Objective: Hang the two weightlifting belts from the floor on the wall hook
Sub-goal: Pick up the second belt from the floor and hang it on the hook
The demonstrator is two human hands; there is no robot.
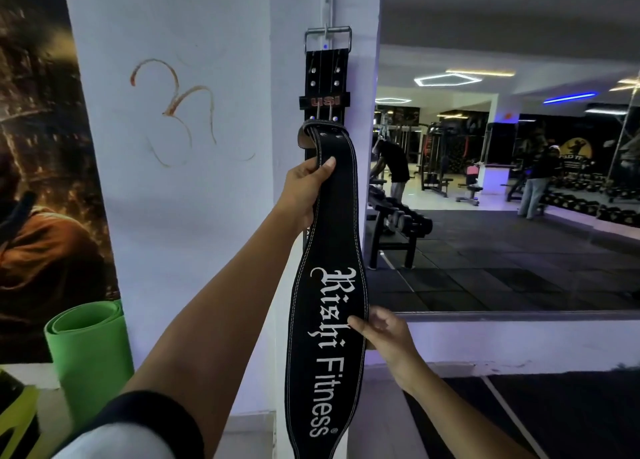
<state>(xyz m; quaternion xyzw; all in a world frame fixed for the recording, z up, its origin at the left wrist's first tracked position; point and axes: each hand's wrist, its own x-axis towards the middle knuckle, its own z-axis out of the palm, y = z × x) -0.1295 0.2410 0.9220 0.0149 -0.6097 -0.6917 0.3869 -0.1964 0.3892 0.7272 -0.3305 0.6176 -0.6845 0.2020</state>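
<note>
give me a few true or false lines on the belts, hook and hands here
1. One belt, marked USI, hangs by its metal buckle from the wall hook. True.
2. The left hand grips the Rishi Fitness belt near its upper end. True.
3. The Rishi Fitness belt is lying on the floor. False: both hands hold it upright in front of the pillar.
4. The right hand is off the belt. False: it pinches the belt's right edge at the wide middle.
5. A rolled green mat stands at the lower left. True.
</note>
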